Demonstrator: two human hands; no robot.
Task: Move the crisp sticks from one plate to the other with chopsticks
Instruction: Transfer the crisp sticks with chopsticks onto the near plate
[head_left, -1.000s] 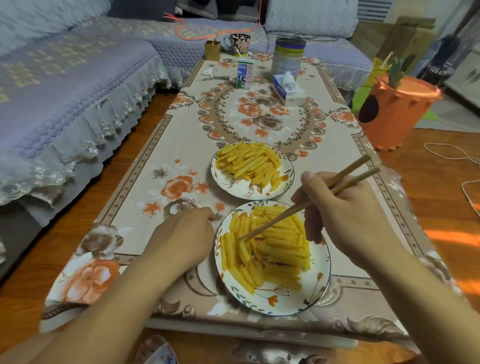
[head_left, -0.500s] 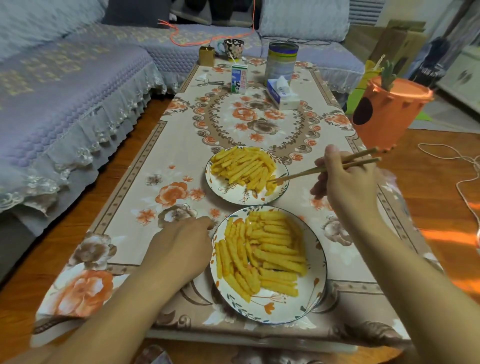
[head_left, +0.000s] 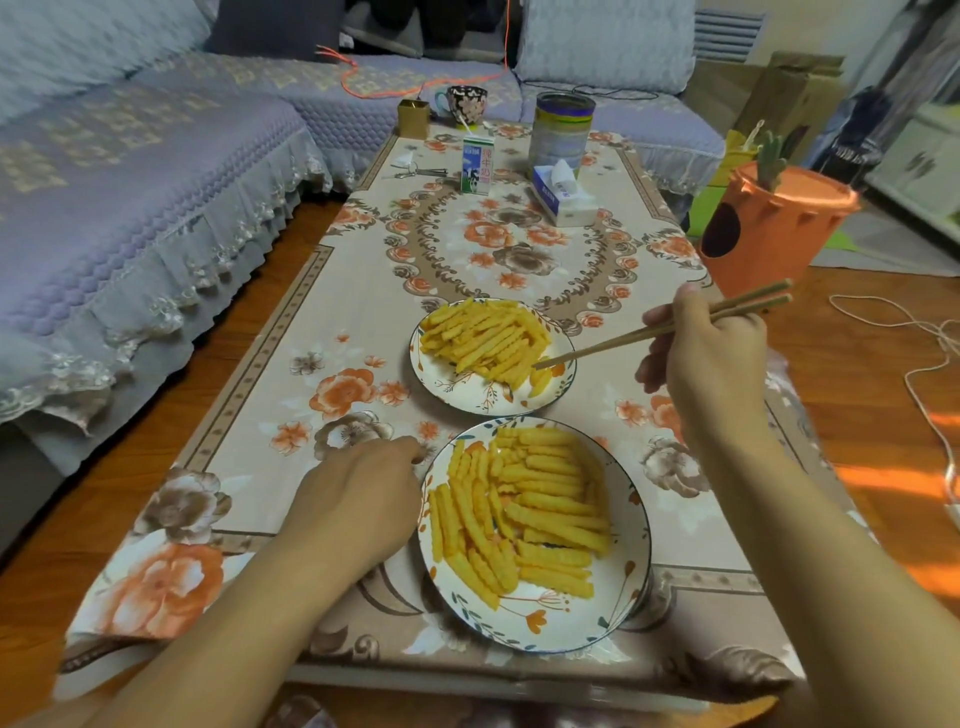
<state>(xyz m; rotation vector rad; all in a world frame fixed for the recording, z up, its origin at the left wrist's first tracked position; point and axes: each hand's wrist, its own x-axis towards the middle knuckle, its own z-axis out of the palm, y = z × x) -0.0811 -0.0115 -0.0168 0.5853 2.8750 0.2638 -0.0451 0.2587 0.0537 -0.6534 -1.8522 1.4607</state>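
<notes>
Two flowered white plates sit on the table, both heaped with yellow crinkled crisp sticks. The near plate (head_left: 631, 597) is close to the front edge; the far plate (head_left: 441, 382) lies just behind it. My right hand (head_left: 711, 358) grips a pair of wooden chopsticks (head_left: 623, 340). Their tips reach the right side of the far plate, by a crisp stick (head_left: 540, 382) lying there. My left hand (head_left: 363, 491) rests on the tablecloth, its fingers curled, touching the left rim of the near plate.
At the table's far end stand a milk carton (head_left: 477, 165), a tissue box (head_left: 563, 197), a tin can (head_left: 562, 132), a mug (head_left: 465, 104) and a small gold box (head_left: 414, 118). A grey sofa (head_left: 130, 208) runs along the left. An orange carrot-shaped bin (head_left: 769, 228) stands right.
My right hand carried the chopsticks from the near plate over to the far plate's right side. My left hand has stayed by the near plate's rim.
</notes>
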